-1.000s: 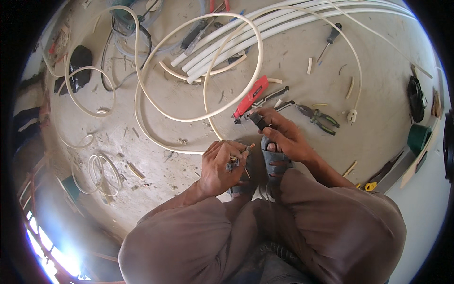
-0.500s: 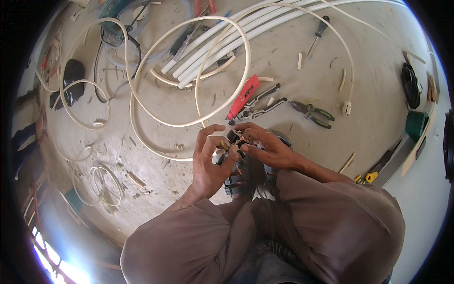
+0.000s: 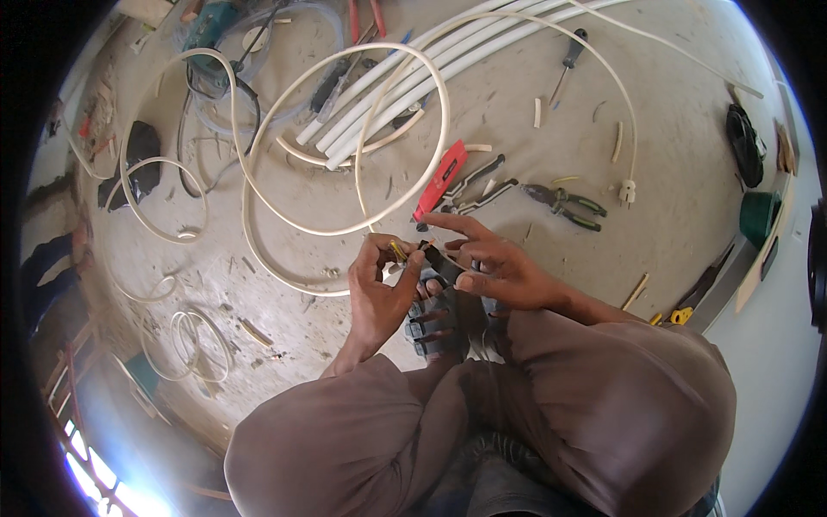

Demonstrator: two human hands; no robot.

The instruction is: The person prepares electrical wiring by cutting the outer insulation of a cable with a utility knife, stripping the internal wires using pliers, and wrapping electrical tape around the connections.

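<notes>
My left hand (image 3: 377, 289) is closed, thumb and fingers pinching the end of a cable with a yellow-green wire (image 3: 398, 251) sticking out. A small copper-coloured tip shows by the fingertips. From there a black strip (image 3: 442, 264), which looks like electrical tape, slants to my right hand (image 3: 508, 274). The right thumb and fingers grip its lower end, while the index finger stretches out above. A large loop of cream cable (image 3: 447, 129) lies on the floor beyond, running toward the left hand. Just past the fingers lie a red-handled tool (image 3: 443, 179) and wire strippers (image 3: 476, 185).
Green-handled pliers (image 3: 564, 205), a plug (image 3: 628, 191) and a screwdriver (image 3: 569, 65) lie on the floor ahead to the right. White pipes (image 3: 388, 99) stretch across the far side, near a teal power tool (image 3: 207, 30). My sandalled foot (image 3: 433, 329) is below my hands.
My right hand has drawn back slightly to the right, its index finger straightening. The black strip now shows stretched out between both hands. The view has shifted a little.
</notes>
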